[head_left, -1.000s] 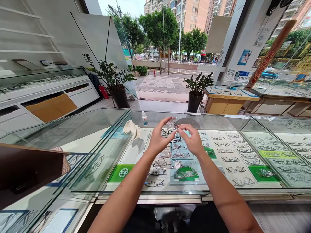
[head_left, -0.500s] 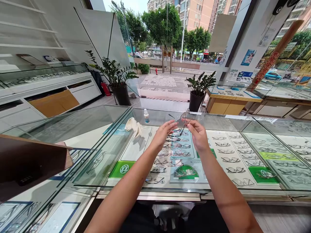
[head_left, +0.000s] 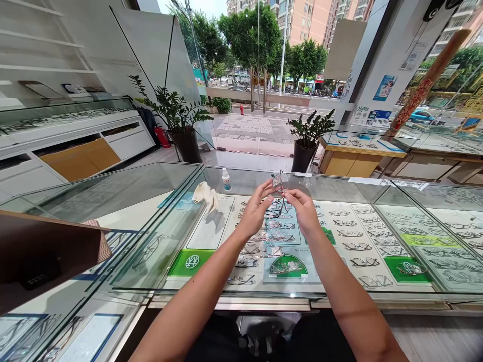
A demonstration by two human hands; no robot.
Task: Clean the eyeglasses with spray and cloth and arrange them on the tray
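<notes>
A thin-framed pair of eyeglasses [head_left: 280,182] is held up over the glass counter, lenses raised and a dark temple pointing down. My right hand [head_left: 305,213] pinches it between thumb and fingers at its lower right side. My left hand [head_left: 255,211] is at the other side, thumb and fingers apart, with its fingertips close to the rim; whether they touch it is unclear. Beyond my left hand, a crumpled cream cloth [head_left: 206,195] and a small white spray bottle [head_left: 226,179] stand on the counter top.
Beneath my hands, the glass display case [head_left: 241,292] holds rows of eyeglasses [head_left: 357,246] and green cards [head_left: 190,262]. A brown box-like object [head_left: 45,256] juts in at the left. Potted plants [head_left: 187,143] stand beyond the counter, before the shop window.
The eyeglasses have turned and shifted slightly left. My left hand's thumb and fingers have spread apart near the rim, while my right hand keeps its pinch. Cloth and bottle stay put.
</notes>
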